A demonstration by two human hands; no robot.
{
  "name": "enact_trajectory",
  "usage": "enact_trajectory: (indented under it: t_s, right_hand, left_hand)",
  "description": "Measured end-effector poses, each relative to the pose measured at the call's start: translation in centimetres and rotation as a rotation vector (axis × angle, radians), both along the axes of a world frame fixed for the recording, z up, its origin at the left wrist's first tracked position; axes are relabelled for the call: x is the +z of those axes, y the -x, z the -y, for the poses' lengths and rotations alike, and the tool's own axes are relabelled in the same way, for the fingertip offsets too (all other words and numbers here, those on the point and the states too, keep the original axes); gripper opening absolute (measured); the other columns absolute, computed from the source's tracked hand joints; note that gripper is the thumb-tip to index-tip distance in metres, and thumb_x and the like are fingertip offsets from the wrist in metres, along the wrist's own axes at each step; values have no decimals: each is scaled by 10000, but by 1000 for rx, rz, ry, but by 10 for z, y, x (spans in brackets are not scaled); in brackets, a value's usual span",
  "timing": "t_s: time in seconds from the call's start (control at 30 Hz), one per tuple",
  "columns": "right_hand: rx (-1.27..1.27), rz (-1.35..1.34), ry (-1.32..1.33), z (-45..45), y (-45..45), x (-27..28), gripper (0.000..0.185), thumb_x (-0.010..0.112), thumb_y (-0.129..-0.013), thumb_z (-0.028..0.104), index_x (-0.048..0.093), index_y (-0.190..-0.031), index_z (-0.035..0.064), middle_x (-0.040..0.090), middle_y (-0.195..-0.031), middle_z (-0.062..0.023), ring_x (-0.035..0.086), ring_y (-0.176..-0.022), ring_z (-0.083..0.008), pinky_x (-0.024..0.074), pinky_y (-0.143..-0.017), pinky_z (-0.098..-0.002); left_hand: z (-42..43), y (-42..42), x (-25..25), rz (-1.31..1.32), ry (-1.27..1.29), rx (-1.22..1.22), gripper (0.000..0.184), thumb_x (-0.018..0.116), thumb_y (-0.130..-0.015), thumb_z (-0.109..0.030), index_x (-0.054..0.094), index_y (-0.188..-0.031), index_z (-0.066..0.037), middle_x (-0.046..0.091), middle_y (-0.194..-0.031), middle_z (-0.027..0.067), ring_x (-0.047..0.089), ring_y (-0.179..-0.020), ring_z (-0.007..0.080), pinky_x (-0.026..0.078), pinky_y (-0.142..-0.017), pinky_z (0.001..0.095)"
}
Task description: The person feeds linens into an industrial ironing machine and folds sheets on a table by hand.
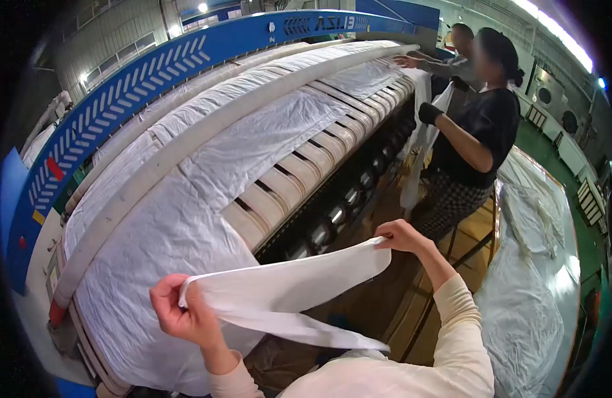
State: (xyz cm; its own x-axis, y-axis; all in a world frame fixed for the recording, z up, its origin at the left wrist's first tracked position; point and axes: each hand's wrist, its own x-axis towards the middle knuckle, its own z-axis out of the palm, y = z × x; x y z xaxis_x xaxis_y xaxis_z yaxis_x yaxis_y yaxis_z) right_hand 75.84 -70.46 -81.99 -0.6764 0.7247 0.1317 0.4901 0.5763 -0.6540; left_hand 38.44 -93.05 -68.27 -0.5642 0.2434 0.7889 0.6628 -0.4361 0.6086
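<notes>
A white cloth [293, 282] is stretched between my two hands in front of my body. My left hand [186, 312] is closed on one corner, its fingers pinched together over the fabric. At the opposite corner, a little higher and farther right, my right hand [404, 237] pinches the edge. Below the taut upper edge the cloth sags, and a loose strip trails toward my lap. Just beyond my left hand lies a wide white sheet [147, 298], flat on the belts of a large ironing machine.
Pale conveyor belts [279, 189] cross the machine under a long white roller [167, 162] and a blue frame [120, 99]. On the right, a person in a black shirt [482, 123] handles white cloth, another person beyond. White linen [528, 265] is heaped at right.
</notes>
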Motion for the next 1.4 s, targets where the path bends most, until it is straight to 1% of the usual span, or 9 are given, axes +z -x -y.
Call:
enact_trajectory:
  t_s: [0.37, 0.53, 0.67, 0.7, 0.87, 0.9, 1.0, 1.2, 1.4]
  right_hand:
    - [-82, -489, 23, -132, -56, 59, 134, 690, -788, 84, 563, -755, 55, 514, -713, 26, 454, -653, -56, 377, -576, -236]
    - [167, -800, -88, -159, -57, 127, 268, 682, -875, 273, 581, -785, 41, 565, -745, 0, 502, -647, -54, 379, -559, -233]
    - [-148, -1064, -116, -167, -78, 149, 288, 636, -924, 312, 599, -846, 37, 569, -749, 3, 506, -629, -74, 378, -551, -237]
    - [-316, -1131, -122, -168, -85, 152, 283, 626, -933, 308, 601, -858, 36, 567, -749, 6, 505, -622, -83, 377, -550, -239]
    - [-641, -794, -1018, -211, -47, 181, 197, 662, -897, 274, 634, -872, 81, 579, -748, -20, 570, -663, -138, 443, -596, -277]
    - [-623, -627, -1236, -230, -34, 186, 176, 669, -888, 265, 639, -870, 93, 584, -751, -26, 587, -680, -152, 460, -610, -289]
    - [-654, -499, -1148, -271, 30, 177, 128, 637, -896, 258, 625, -944, 140, 608, -857, -22, 617, -772, -227, 500, -691, -350]
    - [-497, -50, -1132, -356, 103, 106, 195, 578, -869, 183, 591, -1056, 129, 600, -1010, -46, 588, -1014, -207, 490, -794, -346]
    - [-234, -7, -1264, -399, 139, 90, 298, 572, -812, 130, 623, -1104, 97, 578, -1180, -71, 518, -1147, -242, 415, -943, -370]
  left_hand:
    - [-23, 14, -32, -91, 168, 278, 167, 571, -929, -121, 520, -824, -2, 486, -728, 12, 450, -652, 100, 403, -616, 228]
    - [-8, 5, -38, -204, 192, 637, 268, 567, -956, -225, 510, -818, -3, 474, -689, 21, 448, -604, 121, 380, -543, 270]
    - [23, 15, -56, -96, 45, 15, 450, 491, -987, -364, 347, -667, -81, 379, -573, 7, 385, -491, 115, 315, -460, 300]
    - [26, 11, -51, -247, 140, 210, 459, 482, -989, -373, 345, -662, -82, 389, -579, 7, 382, -497, 117, 308, -463, 299]
    - [-46, -1, 9, -663, 321, 544, 455, 439, -1015, -327, 404, -663, -40, 427, -643, -14, 413, -629, 80, 315, -531, 268]
    - [-60, 4, 11, -393, 336, 441, 425, 451, -1013, -294, 449, -688, -20, 435, -637, 1, 401, -630, 77, 319, -537, 260]
    - [-112, 51, 8, 9, 330, 384, 343, 498, -996, -227, 570, -811, 53, 503, -640, 65, 381, -623, 100, 351, -551, 276]
    - [-187, 88, -7, -432, 868, 659, 268, 606, -929, -222, 570, -981, 38, 664, -858, 215, 646, -800, 395, 488, -690, 461]
    - [-218, 101, -25, -598, 1084, 799, 379, 631, -887, -208, 427, -1168, -57, 594, -1096, 209, 606, -911, 427, 490, -724, 493]
